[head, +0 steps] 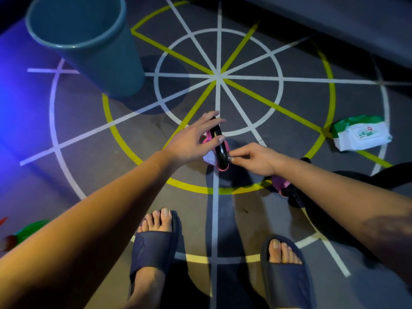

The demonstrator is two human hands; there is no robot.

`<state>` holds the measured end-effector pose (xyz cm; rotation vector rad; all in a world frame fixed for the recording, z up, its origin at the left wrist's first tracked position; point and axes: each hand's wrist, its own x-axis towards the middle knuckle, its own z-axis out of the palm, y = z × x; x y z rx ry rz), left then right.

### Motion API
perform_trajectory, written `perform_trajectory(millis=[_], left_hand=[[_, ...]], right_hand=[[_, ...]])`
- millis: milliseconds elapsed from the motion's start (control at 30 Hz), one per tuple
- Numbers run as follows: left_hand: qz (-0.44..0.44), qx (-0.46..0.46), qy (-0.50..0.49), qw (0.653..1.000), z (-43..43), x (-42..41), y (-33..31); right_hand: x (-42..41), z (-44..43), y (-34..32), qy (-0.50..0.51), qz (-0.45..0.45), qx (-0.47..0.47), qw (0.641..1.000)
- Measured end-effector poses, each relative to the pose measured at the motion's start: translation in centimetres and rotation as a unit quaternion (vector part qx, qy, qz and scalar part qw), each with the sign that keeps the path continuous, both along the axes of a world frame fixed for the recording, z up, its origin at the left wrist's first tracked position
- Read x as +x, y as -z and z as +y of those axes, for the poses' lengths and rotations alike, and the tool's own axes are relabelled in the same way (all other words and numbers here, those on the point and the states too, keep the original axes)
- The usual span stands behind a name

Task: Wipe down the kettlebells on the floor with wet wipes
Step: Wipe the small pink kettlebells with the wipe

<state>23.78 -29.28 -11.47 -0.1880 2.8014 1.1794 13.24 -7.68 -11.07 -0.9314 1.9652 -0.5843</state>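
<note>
Both arms (89,219) reach down past the slippers (153,248) to the kettlebell (219,148) on the floor (89,152), left hand (191,143) spread flat over it and the wipe (209,158), right hand (256,160) curled, pinching its side.

bin (89,45) far left, wipes pack (361,133) right, open floor (133,139) between

Navy slide sandals (153,250), faint strap logo; forearms (89,210) bare
</note>
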Motion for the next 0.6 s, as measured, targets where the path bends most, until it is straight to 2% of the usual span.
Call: perform_trajectory(millis=[67,100,167,233,300,433,533,600], left_hand=[[-0.002,0.001,0.001,1.0,-0.1,0.0,0.0],[-0.003,0.003,-0.002,1.0,-0.1,0.0,-0.1],[-0.002,0.006,-0.008,1.0,-0.2,0.0,-0.1],[0.005,0.0,-0.009,1.0,-0.4,0.1,-0.2],[0.013,0.001,-0.008,1.0,-0.4,0.3,-0.3],[0.024,-0.027,0.022,0.999,-0.3,0.4,-0.4],[0.016,-0.098,0.043,0.994,-1.3,0.5,-0.8],[0.024,-0.143,0.048,0.988,-1.6,0.6,-0.8]], right_hand=[[0.2,0.5,-0.4,0.097,-0.125,-0.025,0.987],[0.4,0.8,-0.5,0.168,-0.219,-0.047,0.96],[1.2,1.1,-0.8,0.282,-0.378,-0.094,0.877],[1.5,0.5,-1.4,0.334,-0.431,-0.135,0.827],[0.8,-0.9,-2.4,0.368,-0.391,-0.148,0.831],[-1.0,-2.1,-3.3,0.42,-0.22,-0.125,0.871],[-1.0,-0.8,-1.9,0.34,-0.001,-0.035,0.94],[-0.3,0.2,-1.5,0.284,0.066,-0.015,0.957]])
